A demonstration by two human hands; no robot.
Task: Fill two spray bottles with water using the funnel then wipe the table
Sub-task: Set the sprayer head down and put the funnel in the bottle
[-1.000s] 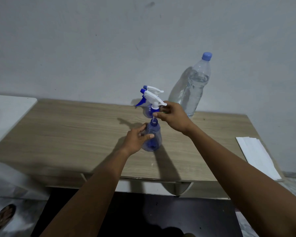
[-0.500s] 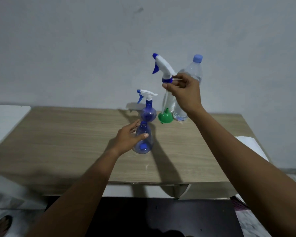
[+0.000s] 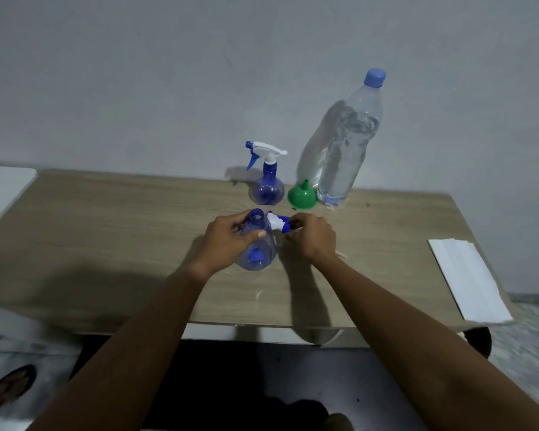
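Head view: my left hand (image 3: 231, 241) has its grip clamped round the translucent blue plastic spray bottle (image 3: 257, 253), which stands upright on the wooden table (image 3: 106, 231) with its neck open. My right hand (image 3: 311, 237) pinches the white-and-blue trigger head (image 3: 279, 223), low and just right of that neck. The green plastic funnel (image 3: 302, 195) sits mouth-down, spout up, beyond and right of the neck and nearer my right hand. Likely next: drop the head, reach forward with the right hand, flip the funnel. The second blue spray bottle (image 3: 268, 185), its head on, stands just left of the funnel. The clear water bottle (image 3: 346, 144) stands just right of it.
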